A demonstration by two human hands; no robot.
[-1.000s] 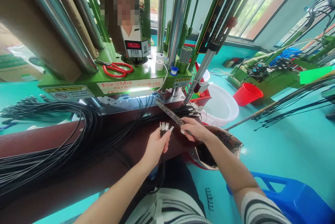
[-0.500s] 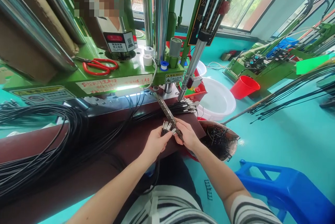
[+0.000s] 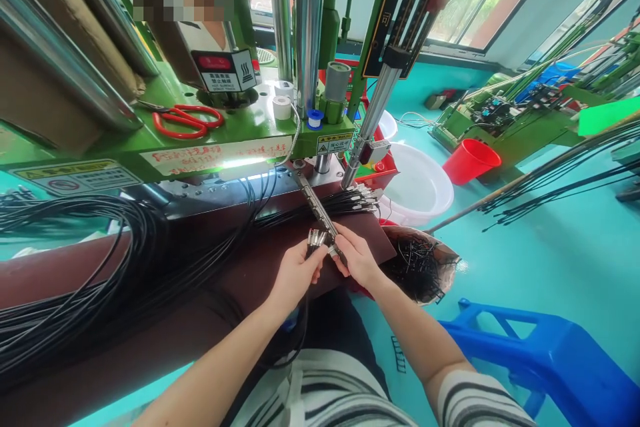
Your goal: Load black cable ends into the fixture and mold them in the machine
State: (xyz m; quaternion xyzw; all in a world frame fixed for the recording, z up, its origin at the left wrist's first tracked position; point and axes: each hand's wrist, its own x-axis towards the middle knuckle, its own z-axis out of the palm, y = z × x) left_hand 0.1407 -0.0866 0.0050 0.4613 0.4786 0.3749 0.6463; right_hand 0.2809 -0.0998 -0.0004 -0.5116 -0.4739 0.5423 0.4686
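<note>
Our left hand (image 3: 295,275) grips cable ends (image 3: 317,238); our right (image 3: 356,255) grasps a metal bar (image 3: 318,206); scissors (image 3: 187,120) lie beyond, on the machine (image 3: 250,137).

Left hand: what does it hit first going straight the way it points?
Probably the slim metal bar in the right hand, just beyond the metal-tipped cable ends that the left hand holds. Depth is unclear from this single view; they may already touch.
</note>
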